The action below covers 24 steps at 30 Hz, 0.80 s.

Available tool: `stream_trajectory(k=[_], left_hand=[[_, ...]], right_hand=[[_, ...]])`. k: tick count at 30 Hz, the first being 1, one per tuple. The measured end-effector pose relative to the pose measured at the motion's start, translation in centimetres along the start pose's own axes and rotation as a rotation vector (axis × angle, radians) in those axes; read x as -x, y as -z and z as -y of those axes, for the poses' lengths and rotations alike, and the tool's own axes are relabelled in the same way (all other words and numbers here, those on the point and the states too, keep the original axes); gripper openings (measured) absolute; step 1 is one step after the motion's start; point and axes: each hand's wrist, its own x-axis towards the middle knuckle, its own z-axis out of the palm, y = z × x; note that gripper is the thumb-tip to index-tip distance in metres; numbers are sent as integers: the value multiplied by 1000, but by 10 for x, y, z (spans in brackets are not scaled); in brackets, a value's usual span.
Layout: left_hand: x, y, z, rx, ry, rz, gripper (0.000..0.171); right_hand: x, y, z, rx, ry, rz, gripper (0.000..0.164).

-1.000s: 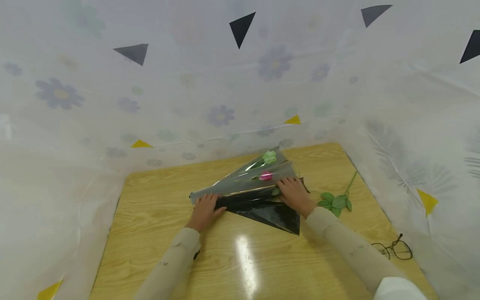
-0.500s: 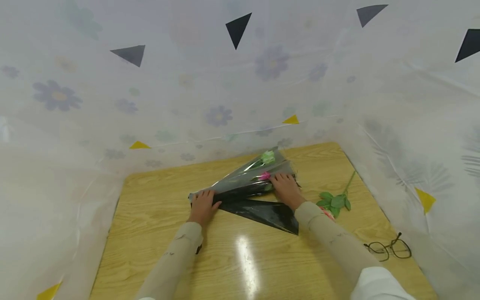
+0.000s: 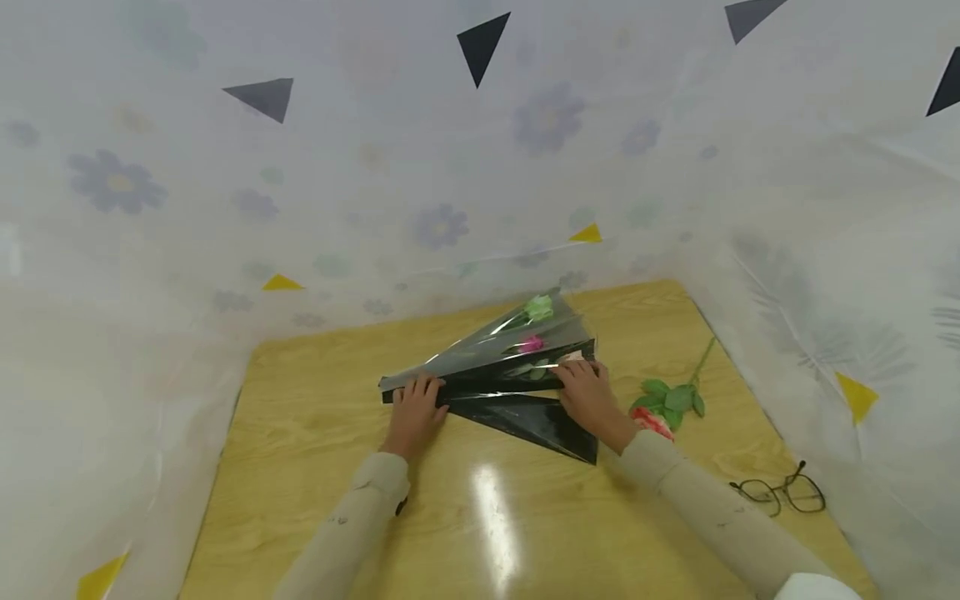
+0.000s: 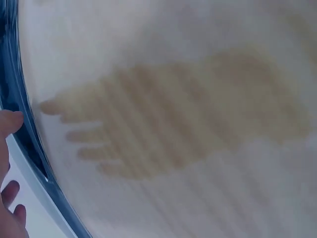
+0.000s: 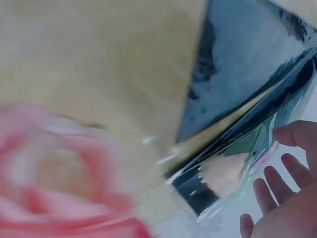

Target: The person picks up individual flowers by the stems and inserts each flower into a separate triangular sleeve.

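Observation:
In the head view several cone-shaped flower sleeves fan out on the wooden table. A whitish-green flower (image 3: 538, 308) and a pink flower (image 3: 532, 343) show through clear film. The nearer black-backed sleeve (image 3: 491, 380) holds a pale peach flower (image 5: 225, 171), partly hidden by fingers. My left hand (image 3: 414, 412) rests its fingers on the sleeves' narrow end. At the wide end, my right hand (image 3: 588, 400) touches the peach flower's sleeve with fairly straight fingers. Closest to me lies another black sleeve (image 3: 525, 421), its flat side up, partly under the right hand.
A red-and-white rose (image 3: 651, 422) with a leafy green stem lies right of my right forearm, large and blurred in the right wrist view. Eyeglasses (image 3: 780, 493) lie near the table's right edge. White patterned sheeting (image 3: 360, 208) surrounds the table (image 3: 300, 467).
My right hand moved toward the pink flower, then back toward the wide end. The peach flower's sleeve now lies flatter, its flower showing. The left hand stays at the narrow end.

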Motion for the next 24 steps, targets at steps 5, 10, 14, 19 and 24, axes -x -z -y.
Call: stream_trajectory(k=[5,10,14,19,24], left_hand=[[10,-3,-20,0,-127,17,33],[15,-11,-39,33,-227,52,34],[15,-16,-49,21,-253,72,41],[15,-17,-53,2,-241,98,45],[16,-16,-57,10,-244,109,43]], right_hand=[[33,16,-5,-154,-119,24,30],[61,25,3,-563,-500,177,37],[75,29,13,-854,-739,244,50],[80,31,20,-1050,-847,242,58],[84,29,19,-1166,-907,230,62]])
